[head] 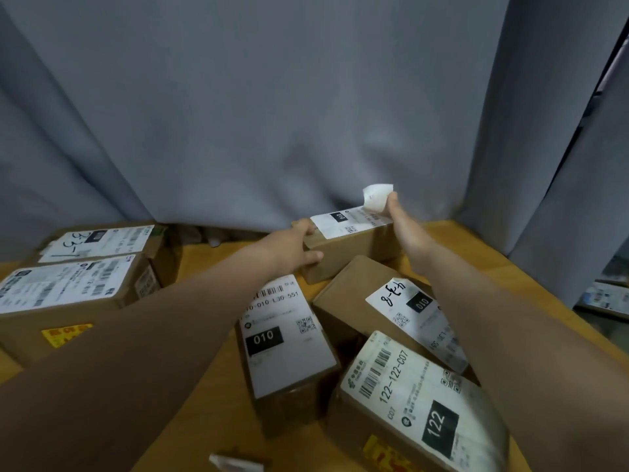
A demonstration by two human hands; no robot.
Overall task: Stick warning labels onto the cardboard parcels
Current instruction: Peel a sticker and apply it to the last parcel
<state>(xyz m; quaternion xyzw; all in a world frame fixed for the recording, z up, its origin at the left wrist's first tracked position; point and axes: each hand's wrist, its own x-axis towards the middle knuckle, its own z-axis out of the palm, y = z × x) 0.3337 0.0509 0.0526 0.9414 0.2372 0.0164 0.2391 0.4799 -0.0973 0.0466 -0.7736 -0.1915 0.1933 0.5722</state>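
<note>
A grey curtain hangs in folds behind a wooden desk strewn with cardboard parcels. Both bare arms stretch forward, nearly straight, to the far parcel, which lies by the curtain with a white shipping sheet on top. The left hand grips its left end — thumb along the near face, fingers curled over the top edge. The right hand is raised just above the parcel's right end, fingertips pinching a white label that curls upward. Its printed side does not show, and I cannot tell whether its lower edge touches the parcel. Nearer, between the forearms, the 010 parcel lies lengthwise toward the camera. Just right of it the 4-3-8 parcel sits tilted, partly under the right forearm, its corner close to the far parcel. Nearest on the right is the 122 parcel, with a blurred yellow sticker on its near face. On the left two more lie side by side: the back-left parcel, marked with handwriting, and the front-left parcel, which has a second sticker — also yellow — on its side, just beside the left forearm. A small white scrap lies on the desk at the bottom edge.
</note>
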